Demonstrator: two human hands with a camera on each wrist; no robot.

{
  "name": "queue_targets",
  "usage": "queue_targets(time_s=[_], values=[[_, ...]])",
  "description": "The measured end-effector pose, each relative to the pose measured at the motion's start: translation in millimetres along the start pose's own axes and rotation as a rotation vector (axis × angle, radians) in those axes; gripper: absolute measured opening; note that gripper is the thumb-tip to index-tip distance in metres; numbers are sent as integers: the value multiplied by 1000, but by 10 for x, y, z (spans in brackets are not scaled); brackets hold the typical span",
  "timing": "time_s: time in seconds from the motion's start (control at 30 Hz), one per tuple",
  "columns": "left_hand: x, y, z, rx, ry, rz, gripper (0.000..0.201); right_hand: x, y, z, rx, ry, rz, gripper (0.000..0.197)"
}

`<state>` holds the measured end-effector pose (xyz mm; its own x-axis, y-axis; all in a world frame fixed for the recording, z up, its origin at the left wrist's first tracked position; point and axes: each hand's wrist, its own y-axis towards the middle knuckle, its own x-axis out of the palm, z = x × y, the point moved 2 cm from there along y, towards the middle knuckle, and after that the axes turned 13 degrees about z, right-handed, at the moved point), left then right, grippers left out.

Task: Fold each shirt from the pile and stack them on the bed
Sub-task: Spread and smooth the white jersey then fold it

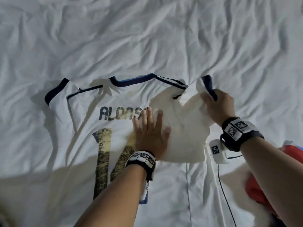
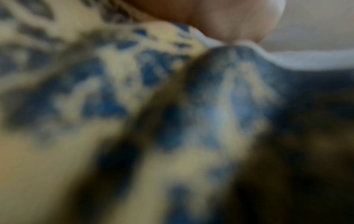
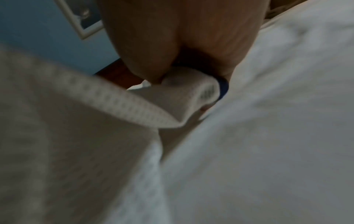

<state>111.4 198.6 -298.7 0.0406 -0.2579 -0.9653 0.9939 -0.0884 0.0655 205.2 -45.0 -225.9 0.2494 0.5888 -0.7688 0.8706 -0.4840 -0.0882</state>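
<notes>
A white football shirt [image 1: 85, 122] with navy trim, dark lettering and a gold number lies back-up on the bed sheet [image 1: 147, 38]. Its right side is folded in over the middle. My left hand [image 1: 150, 130] lies flat with straight fingers on that folded part, pressing it down. My right hand [image 1: 218, 105] grips the navy-edged right sleeve [image 1: 208, 89] and holds it lifted off the sheet; the right wrist view shows the same sleeve [image 3: 195, 91] pinched between thumb and fingers. The left wrist view is a blur of the printed number [image 2: 134, 91] up close.
A pile of red and other clothes [image 1: 262, 185] sits at the right edge of the bed, under my right forearm. A black cable [image 1: 221, 182] hangs from the right wrist camera. The wrinkled sheet stretches all round the shirt.
</notes>
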Motion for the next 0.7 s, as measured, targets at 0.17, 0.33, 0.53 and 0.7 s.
queue_targets(time_s=[0.17,0.33,0.53,0.7], values=[[33,23,13,-37,88,-60,71,-405,26,548,275,125,292,37],[96,15,-7,-34,135,-63,70,-499,-65,796,384,123,322,40],[77,30,-9,-33,140,-116,72,-593,-198,970,527,101,372,29],[-36,18,45,-43,131,-179,69,-638,-351,997,569,42,383,35]])
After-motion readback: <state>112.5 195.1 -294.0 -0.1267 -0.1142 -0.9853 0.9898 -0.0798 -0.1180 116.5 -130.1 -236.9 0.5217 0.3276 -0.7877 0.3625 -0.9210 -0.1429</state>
